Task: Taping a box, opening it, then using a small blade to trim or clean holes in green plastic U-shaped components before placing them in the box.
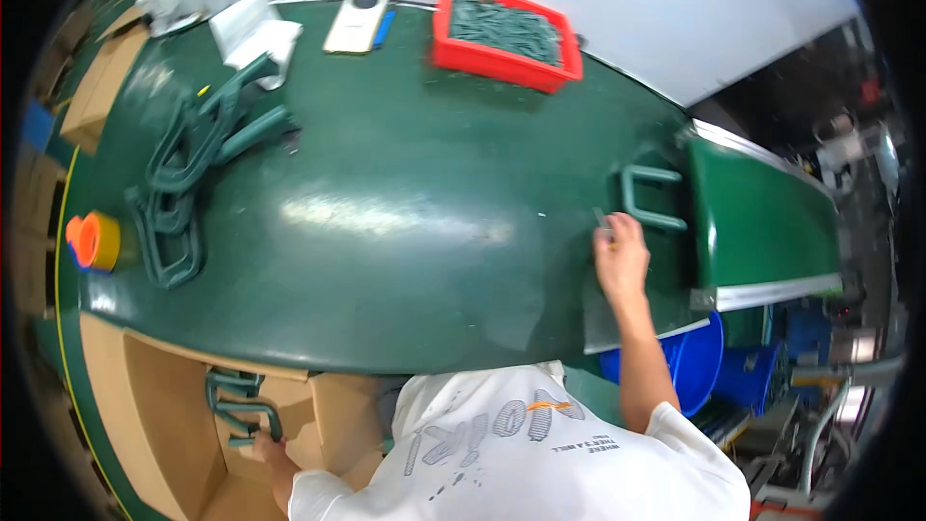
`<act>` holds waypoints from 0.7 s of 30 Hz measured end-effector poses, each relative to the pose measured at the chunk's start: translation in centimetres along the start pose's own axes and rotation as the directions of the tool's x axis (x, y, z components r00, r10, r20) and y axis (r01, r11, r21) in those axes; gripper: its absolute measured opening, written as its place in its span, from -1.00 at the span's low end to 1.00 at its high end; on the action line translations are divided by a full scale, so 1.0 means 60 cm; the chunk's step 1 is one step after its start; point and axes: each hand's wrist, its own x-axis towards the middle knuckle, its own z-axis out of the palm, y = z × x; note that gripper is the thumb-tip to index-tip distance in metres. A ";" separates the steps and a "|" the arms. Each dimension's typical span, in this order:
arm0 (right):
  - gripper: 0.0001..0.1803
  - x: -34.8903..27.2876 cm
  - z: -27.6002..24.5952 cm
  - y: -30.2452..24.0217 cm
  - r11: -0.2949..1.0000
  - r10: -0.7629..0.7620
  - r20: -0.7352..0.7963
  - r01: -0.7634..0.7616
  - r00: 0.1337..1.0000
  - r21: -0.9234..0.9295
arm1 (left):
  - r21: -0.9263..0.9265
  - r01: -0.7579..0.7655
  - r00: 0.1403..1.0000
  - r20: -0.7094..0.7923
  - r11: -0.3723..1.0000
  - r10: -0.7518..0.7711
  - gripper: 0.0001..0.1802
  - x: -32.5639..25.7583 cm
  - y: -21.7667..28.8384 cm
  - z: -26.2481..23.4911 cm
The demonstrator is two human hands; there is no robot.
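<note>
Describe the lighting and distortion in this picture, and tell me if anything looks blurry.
In the head view, a pale streak of glare crosses the middle of the green table; in the head view, the yellow line bows along the left and black fills the corners; in the head view, the far-right clutter looks soft.

Sm. item [603, 223] in R hand [625, 249]: unclr.
</note>
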 end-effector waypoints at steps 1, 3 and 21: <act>-0.70 0.006 -0.007 0.009 0.994 0.093 0.038 -0.095 0.995 0.046 | 0.079 0.026 0.995 -0.097 0.997 -0.018 -0.64 0.013 0.013 -0.004; -0.67 0.017 0.007 0.056 0.994 0.031 -0.020 -0.033 0.999 -0.101 | 0.143 -0.087 0.992 -0.081 0.986 0.100 -0.75 0.032 0.021 -0.027; -0.70 0.047 -0.021 -0.014 0.964 -0.055 0.045 0.041 0.997 0.262 | 0.107 -0.763 0.479 -0.568 0.637 0.669 -0.71 -0.201 0.255 -0.006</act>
